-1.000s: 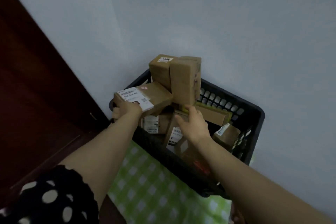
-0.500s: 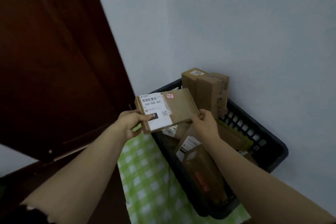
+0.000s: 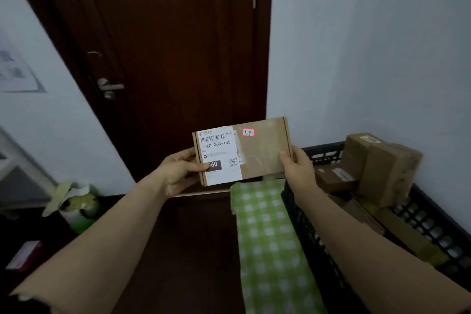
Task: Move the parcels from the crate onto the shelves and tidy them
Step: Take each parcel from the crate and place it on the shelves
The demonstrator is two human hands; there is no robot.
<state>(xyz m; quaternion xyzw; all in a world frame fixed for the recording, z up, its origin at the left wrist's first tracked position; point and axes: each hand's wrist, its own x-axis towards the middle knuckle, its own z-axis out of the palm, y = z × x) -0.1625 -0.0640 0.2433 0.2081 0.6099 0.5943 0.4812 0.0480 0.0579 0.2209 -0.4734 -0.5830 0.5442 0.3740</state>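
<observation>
The parcel (image 3: 242,151) looked light and stiff (flat cardboard, taped), best taken by its short ends. It was held in front of the door (image 3: 165,58), left of the crate (image 3: 321,154). The left hand (image 3: 178,173) and right hand (image 3: 298,168) each pinched one end, thumb on top.

Parcel (image 3: 242,151) between both hands (left (image 3: 179,173), right (image 3: 297,168)), before the door (image 3: 165,58); crate (image 3: 326,154) at right.
</observation>
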